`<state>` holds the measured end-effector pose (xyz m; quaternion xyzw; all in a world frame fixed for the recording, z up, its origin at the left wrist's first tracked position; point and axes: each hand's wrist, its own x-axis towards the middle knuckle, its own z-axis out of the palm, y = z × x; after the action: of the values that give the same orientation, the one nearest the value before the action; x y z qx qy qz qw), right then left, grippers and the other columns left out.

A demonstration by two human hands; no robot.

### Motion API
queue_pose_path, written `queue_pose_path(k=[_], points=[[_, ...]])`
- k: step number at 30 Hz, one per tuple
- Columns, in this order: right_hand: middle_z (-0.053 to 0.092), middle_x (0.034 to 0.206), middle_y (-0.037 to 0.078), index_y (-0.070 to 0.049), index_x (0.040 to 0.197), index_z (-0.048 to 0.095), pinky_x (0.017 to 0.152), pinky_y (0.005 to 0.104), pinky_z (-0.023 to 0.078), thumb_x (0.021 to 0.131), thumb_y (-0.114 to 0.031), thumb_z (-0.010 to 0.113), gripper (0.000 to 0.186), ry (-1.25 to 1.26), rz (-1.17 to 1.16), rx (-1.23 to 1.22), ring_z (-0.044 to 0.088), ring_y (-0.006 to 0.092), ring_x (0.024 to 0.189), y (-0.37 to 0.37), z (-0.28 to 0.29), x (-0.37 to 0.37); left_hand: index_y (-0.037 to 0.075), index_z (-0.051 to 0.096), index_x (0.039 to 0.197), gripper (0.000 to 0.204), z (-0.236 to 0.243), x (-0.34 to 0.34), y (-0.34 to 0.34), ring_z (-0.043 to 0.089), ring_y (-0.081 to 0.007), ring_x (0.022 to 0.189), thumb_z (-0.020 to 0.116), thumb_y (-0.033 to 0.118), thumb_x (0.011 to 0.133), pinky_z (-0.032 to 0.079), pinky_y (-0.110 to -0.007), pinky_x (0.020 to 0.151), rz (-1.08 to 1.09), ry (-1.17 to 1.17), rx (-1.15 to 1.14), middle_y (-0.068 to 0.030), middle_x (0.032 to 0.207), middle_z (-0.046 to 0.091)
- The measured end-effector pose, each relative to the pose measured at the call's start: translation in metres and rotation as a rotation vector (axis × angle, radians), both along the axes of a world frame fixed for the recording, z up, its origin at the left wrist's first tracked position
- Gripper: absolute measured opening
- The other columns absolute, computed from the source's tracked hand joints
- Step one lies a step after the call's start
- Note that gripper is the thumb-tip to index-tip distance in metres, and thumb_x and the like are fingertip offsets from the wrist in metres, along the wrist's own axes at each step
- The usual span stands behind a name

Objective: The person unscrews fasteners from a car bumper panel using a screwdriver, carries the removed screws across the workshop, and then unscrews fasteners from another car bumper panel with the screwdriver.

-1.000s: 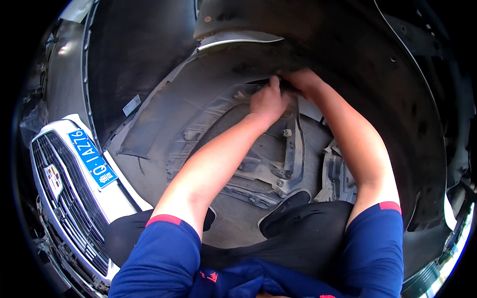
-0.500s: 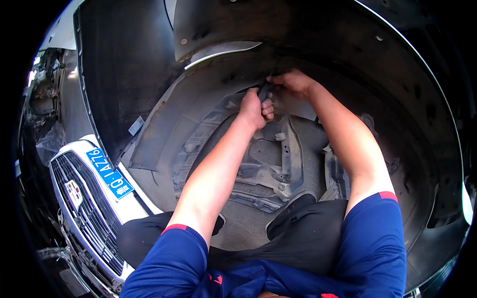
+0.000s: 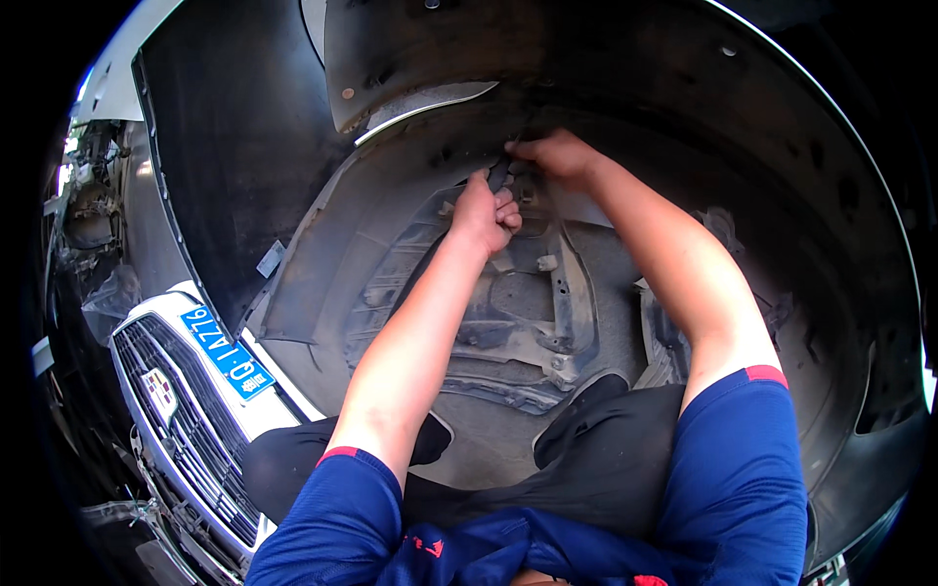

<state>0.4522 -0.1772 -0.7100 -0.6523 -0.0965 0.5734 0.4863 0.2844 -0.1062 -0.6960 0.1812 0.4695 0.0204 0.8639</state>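
Fingers of my left hand (image 3: 484,213) are curled tight around a small dark tool handle (image 3: 498,176), which sticks up just above the fist. Touching its top, my right hand (image 3: 559,156) presses against the dusty grey plastic wheel-arch liner (image 3: 391,244); whether it pinches anything I cannot tell. Below the grip lies a grimy ribbed plastic panel (image 3: 528,313). Far left of it sits a white car grille with blue plate (image 3: 186,391).

Both bare forearms stretched forward, left hand (image 3: 482,213) fisted, fingers curled, right hand (image 3: 555,156) just beyond, fingers bent inward
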Motion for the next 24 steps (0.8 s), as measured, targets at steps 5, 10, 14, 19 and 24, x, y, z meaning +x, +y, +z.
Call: queue_pose_path(k=[5, 10, 14, 19, 24], points=[[0.074, 0.094, 0.016, 0.006, 0.100, 0.074, 0.075, 0.0365, 0.054, 0.081, -0.024, 0.083, 0.037, -0.005, -0.048, 0.122, 0.067, 0.0213, 0.083, -0.008, -0.010, -0.001, 0.003, 0.058, 0.104, 0.031, 0.001, 0.006, -0.012, 0.067, -0.0463, 0.081, 0.049, 0.033, 0.099, 0.053, -0.052, 0.073, -0.299, 0.373, 1.174, -0.0235, 0.088, 0.070], [0.073, 0.101, 0.017, 0.007, 0.101, 0.073, 0.078, 0.0370, 0.054, 0.081, -0.025, 0.083, 0.039, -0.153, -0.022, 0.078, 0.068, 0.0222, 0.088, -0.005, -0.007, -0.005, 0.003, 0.056, 0.111, 0.031, 0.006, -0.006, -0.014, 0.065, -0.0500, 0.089, 0.048, 0.031, 0.099, 0.052, -0.055, 0.078, -0.705, 0.479, 1.748, -0.0266, 0.092, 0.070], [0.073, 0.102, 0.017, 0.008, 0.104, 0.072, 0.078, 0.0369, 0.055, 0.080, -0.027, 0.085, 0.044, -0.008, -0.032, 0.102, 0.069, 0.0221, 0.087, 0.001, 0.000, -0.009, 0.012, 0.052, 0.103, 0.032, 0.005, 0.001, 0.006, 0.024, -0.0095, 0.046, 0.042, 0.041, 0.101, 0.024, -0.028, 0.045, -0.104, 0.019, -0.018, 0.0045, 0.056, 0.029], [0.073, 0.101, 0.017, 0.008, 0.106, 0.071, 0.077, 0.0370, 0.055, 0.082, -0.029, 0.084, 0.046, 0.222, -0.091, 0.173, 0.069, 0.0223, 0.087, -0.004, -0.010, -0.007, 0.008, 0.052, 0.105, 0.032, 0.009, 0.008, -0.012, 0.047, -0.0212, 0.048, 0.047, 0.039, 0.100, 0.041, -0.036, 0.050, -0.226, 0.332, 0.440, -0.0062, 0.063, 0.053], [0.071, 0.092, 0.009, 0.003, 0.107, 0.071, 0.076, 0.0333, 0.053, 0.086, -0.027, 0.081, 0.038, -0.289, -0.006, 0.068, 0.064, 0.0181, 0.081, 0.005, 0.011, -0.018, 0.002, 0.049, 0.115, 0.035, -0.004, -0.007, -0.008, 0.067, -0.0435, 0.082, 0.060, 0.029, 0.096, 0.053, -0.045, 0.075, -0.570, 0.352, 1.726, -0.0256, 0.092, 0.068]])
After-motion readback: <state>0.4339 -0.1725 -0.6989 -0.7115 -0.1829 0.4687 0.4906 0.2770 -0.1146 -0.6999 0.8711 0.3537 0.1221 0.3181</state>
